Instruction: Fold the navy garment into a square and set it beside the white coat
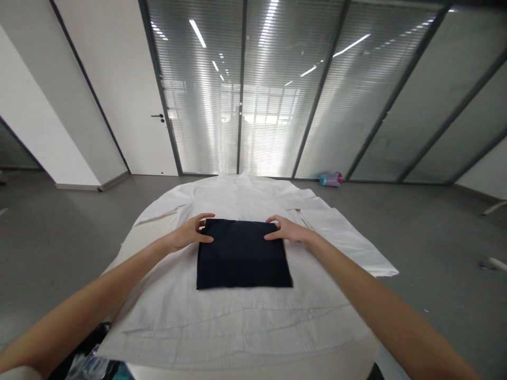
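A folded dark cloth, navy or black, lies flat as a neat rectangle on the middle of a white shirt that is spread open, collar away from the person, over a pale round surface. The shirt's sleeves extend to either side, the right one running out toward the surface's right edge. The left hand rests at the cloth's far left corner, fingers curled over the top edge and thumb on the upper face, pinching that corner lightly. The right hand sits at the far right corner in a matching pose, fingers bent over the edge and thumb pressed on the fabric. Both hands are thus narrowly closed on the cloth's far corners; the cloth itself remains flat on the shirt, not lifted. Both forearms are bare and reach in from the lower corners of the view. Beyond the surface, on the grey floor by a glass partition with blinds, lies a small blue and pink bottle on its side. A white door with a dark handle stands to the left.
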Motion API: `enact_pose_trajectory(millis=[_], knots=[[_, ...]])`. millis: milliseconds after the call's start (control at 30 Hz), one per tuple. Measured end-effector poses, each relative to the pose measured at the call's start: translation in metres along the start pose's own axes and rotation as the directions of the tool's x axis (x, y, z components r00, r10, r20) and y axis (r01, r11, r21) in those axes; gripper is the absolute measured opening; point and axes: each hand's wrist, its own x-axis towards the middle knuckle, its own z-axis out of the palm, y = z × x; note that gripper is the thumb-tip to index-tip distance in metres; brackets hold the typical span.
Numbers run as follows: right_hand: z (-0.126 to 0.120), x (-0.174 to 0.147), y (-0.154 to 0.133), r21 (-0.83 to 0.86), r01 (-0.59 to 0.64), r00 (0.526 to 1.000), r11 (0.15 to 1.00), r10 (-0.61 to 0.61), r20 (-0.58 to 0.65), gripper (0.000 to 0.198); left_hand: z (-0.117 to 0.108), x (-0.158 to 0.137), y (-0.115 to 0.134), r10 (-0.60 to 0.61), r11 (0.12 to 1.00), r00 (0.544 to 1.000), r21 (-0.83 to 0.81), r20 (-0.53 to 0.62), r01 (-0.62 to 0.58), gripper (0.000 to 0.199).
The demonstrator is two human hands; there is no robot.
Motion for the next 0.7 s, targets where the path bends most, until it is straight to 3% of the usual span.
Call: enact_pose_trajectory(millis=[167, 300, 367, 467, 567, 633, 700], knots=[[-0.002, -0.016, -0.007, 0.217, 0.064, 0.994, 0.974, -0.082, 0.073, 0.043, 0.012, -0.023, -0.001, -0.027, 0.989, 0.995, -0.139, 0.101, 0.041, 0.062], [-0.001, -0.038, -0.01, 0.286, 0.155, 0.98, 0.946, -0.184, 0.075, 0.036, 0.01, -0.048, -0.007, 0.011, 0.999, 0.976, -0.05, 0.216, 0.0, 0.099], [0.0, -0.051, -0.011, 0.292, 0.217, 0.971, 0.931, -0.237, 0.031, 0.036, 0.008, -0.055, -0.008, -0.017, 1.0, 0.978, 0.009, 0.206, 0.015, 0.116], [-0.002, -0.075, -0.014, 0.311, 0.304, 0.953, 0.9, -0.286, -0.104, 0.039, 0.013, -0.054, 0.001, -0.021, 0.999, 0.99, 0.031, 0.139, 0.016, 0.122], [-0.012, -0.104, -0.017, 0.399, 0.3, 0.946, 0.867, -0.214, -0.245, 0.043, 0.028, -0.033, 0.025, 0.014, 0.999, 1.0, -0.029, 0.027, -0.014, 0.118], [-0.024, -0.124, -0.013, 0.491, 0.279, 0.931, 0.825, -0.107, -0.35, 0.046, 0.046, -0.008, 0.046, 0.02, 0.995, 0.997, -0.098, -0.068, -0.027, 0.102], [-0.038, -0.143, -0.003, 0.568, 0.258, 0.899, 0.782, 0.021, -0.437, 0.046, 0.07, 0.023, 0.066, -0.002, 0.984, 0.996, -0.176, -0.085, -0.013, 0.081]])
